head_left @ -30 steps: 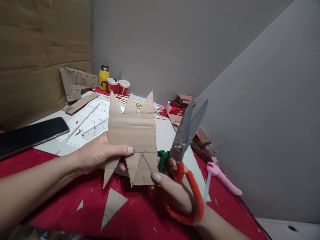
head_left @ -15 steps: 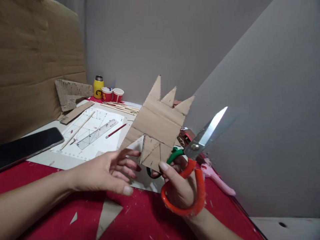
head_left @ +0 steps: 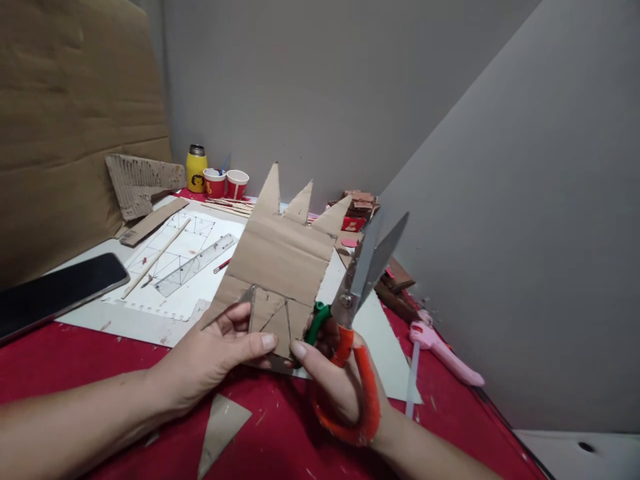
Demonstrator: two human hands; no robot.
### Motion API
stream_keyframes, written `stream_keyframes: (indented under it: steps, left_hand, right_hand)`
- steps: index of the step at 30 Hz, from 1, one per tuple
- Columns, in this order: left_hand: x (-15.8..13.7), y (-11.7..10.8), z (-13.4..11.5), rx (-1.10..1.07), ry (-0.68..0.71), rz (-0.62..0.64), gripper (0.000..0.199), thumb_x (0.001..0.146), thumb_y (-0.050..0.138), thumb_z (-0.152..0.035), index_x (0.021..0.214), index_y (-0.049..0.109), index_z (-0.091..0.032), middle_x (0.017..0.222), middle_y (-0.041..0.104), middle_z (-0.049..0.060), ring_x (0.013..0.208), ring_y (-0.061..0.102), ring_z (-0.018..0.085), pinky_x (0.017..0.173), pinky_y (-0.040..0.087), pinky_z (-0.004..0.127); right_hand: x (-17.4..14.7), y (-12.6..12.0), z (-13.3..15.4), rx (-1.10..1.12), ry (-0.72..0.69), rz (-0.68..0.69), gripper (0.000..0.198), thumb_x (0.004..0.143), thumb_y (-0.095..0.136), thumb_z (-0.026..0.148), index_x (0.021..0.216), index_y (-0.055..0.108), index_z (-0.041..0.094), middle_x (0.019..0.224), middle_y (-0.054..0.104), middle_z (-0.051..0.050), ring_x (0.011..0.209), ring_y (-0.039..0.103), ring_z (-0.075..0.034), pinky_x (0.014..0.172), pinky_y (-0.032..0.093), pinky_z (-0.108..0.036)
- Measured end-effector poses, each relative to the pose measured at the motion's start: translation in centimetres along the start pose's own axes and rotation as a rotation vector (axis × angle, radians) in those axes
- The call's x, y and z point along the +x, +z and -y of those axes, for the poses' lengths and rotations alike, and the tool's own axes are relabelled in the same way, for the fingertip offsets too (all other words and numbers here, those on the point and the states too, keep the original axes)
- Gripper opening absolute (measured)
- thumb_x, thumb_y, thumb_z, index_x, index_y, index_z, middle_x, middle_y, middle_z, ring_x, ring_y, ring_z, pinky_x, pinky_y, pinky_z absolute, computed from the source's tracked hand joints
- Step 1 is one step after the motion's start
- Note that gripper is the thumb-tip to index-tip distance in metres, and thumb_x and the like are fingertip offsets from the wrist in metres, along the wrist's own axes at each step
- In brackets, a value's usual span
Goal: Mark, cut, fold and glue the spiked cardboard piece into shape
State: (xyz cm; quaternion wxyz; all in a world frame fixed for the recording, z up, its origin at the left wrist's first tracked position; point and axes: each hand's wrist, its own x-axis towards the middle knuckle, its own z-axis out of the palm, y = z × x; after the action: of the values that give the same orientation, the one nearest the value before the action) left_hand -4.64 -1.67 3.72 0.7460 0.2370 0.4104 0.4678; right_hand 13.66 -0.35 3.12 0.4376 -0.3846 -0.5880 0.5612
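Observation:
A cardboard piece [head_left: 287,250] with three pointed spikes along its top and pencil lines near its bottom is held upright in front of me. My left hand [head_left: 220,357] grips its lower left corner, thumb in front and fingers behind. At the bottom right edge, the thumb of my right hand [head_left: 345,380] presses on the cardboard. That same hand also holds scissors [head_left: 347,300] with orange and green handles, their blades slightly apart and pointing up and right. A cut triangular notch shows at the lower left of the cardboard. Some of my right fingers are hidden behind it.
A phone [head_left: 65,293], a clear ruler [head_left: 195,265] and a drawn sheet [head_left: 173,303] lie left. Farther back stand a yellow bottle [head_left: 197,170] and red cups [head_left: 237,185]. A pink glue gun [head_left: 447,353] rests right. A cardboard scrap [head_left: 223,427] lies on the red cloth [head_left: 280,433].
My left hand has closed from open onto the cardboard's lower left. The cardboard and scissors have shifted left, and the scissors have turned more upright.

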Motion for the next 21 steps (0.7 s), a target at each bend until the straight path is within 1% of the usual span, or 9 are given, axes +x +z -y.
stream_keyframes:
  steps: [2,5,8,11,13,15,17,19,21]
  left_hand:
    - [0.1,0.2,0.3,-0.009,0.003,0.052,0.045,0.063,0.092,-0.023,0.100,0.068,-0.014,0.093,0.078,0.008,0.073,0.073,0.016,0.075,0.060,0.028]
    - [0.3,0.2,0.0,0.034,0.069,0.097,0.034,0.068,0.089,-0.025,0.095,0.071,-0.015,0.086,0.078,0.004,0.071,0.071,0.014,0.071,0.058,0.024]
    - [0.2,-0.1,-1.1,0.078,0.210,0.038,0.026,0.074,0.085,-0.027,0.095,0.072,-0.018,0.085,0.076,0.001,0.066,0.067,0.011,0.068,0.057,0.023]
    - [-0.3,-0.2,-2.7,0.058,0.373,-0.022,0.026,0.074,0.084,-0.028,0.097,0.073,-0.021,0.091,0.075,0.001,0.067,0.066,0.011,0.065,0.057,0.023]
    - [-0.8,-0.1,-3.7,0.041,0.457,-0.036,0.029,0.073,0.085,-0.027,0.099,0.073,-0.021,0.095,0.075,0.002,0.072,0.066,0.013,0.065,0.057,0.023]
    - [-1.3,0.0,-4.4,0.035,0.516,-0.043,0.031,0.073,0.085,-0.026,0.101,0.073,-0.021,0.096,0.075,0.003,0.074,0.066,0.014,0.066,0.057,0.023]
    - [-1.5,0.0,-4.8,0.043,0.549,-0.042,0.032,0.074,0.083,-0.026,0.103,0.072,-0.020,0.098,0.075,0.004,0.077,0.066,0.015,0.067,0.058,0.024]
    - [-1.6,-0.1,-4.8,0.049,0.565,-0.038,0.032,0.076,0.082,-0.027,0.106,0.071,-0.021,0.101,0.075,0.005,0.081,0.066,0.016,0.070,0.058,0.025]
    - [-1.5,-0.2,-4.6,0.045,0.569,-0.037,0.034,0.077,0.081,-0.027,0.109,0.070,-0.021,0.104,0.074,0.005,0.084,0.067,0.016,0.072,0.058,0.026]
  right_hand:
    - [0.0,0.1,-0.1,0.040,0.012,0.026,0.017,0.085,0.073,0.038,0.092,0.062,0.027,0.079,0.066,-0.003,0.071,0.064,-0.025,0.072,0.054,-0.042]
    - [-0.3,-0.2,-0.7,0.099,0.021,0.004,0.021,0.084,0.075,0.037,0.095,0.063,0.024,0.084,0.064,-0.002,0.074,0.062,-0.020,0.072,0.054,-0.035]
    - [-0.9,-0.9,-1.7,0.171,0.030,-0.042,0.023,0.088,0.072,0.041,0.099,0.062,0.022,0.083,0.062,0.000,0.069,0.058,-0.014,0.066,0.050,-0.026]
    - [-1.3,-1.5,-2.7,0.211,0.054,-0.009,0.035,0.091,0.062,0.053,0.101,0.062,0.020,0.073,0.057,0.002,0.057,0.051,-0.012,0.058,0.047,-0.024]
    - [-1.3,-1.7,-3.2,0.159,0.123,0.019,0.044,0.090,0.059,0.061,0.101,0.062,0.019,0.071,0.053,0.002,0.056,0.047,-0.012,0.057,0.047,-0.025]
    - [-1.2,-1.8,-3.4,0.051,0.125,0.147,0.058,0.082,0.058,0.075,0.099,0.061,0.020,0.068,0.049,0.002,0.054,0.044,-0.013,0.053,0.045,-0.026]
    - [-1.0,-1.9,-3.2,-0.058,0.093,0.262,0.064,0.075,0.056,0.083,0.091,0.059,0.021,0.066,0.047,0.002,0.054,0.042,-0.014,0.049,0.041,-0.026]
    - [-0.9,-2.0,-2.7,-0.148,0.068,0.320,0.066,0.074,0.053,0.086,0.088,0.058,0.022,0.067,0.046,0.001,0.057,0.041,-0.015,0.049,0.039,-0.026]
    - [-1.0,-2.0,-2.2,-0.215,0.060,0.329,0.066,0.077,0.048,0.086,0.090,0.057,0.021,0.070,0.046,0.000,0.060,0.040,-0.016,0.051,0.038,-0.026]
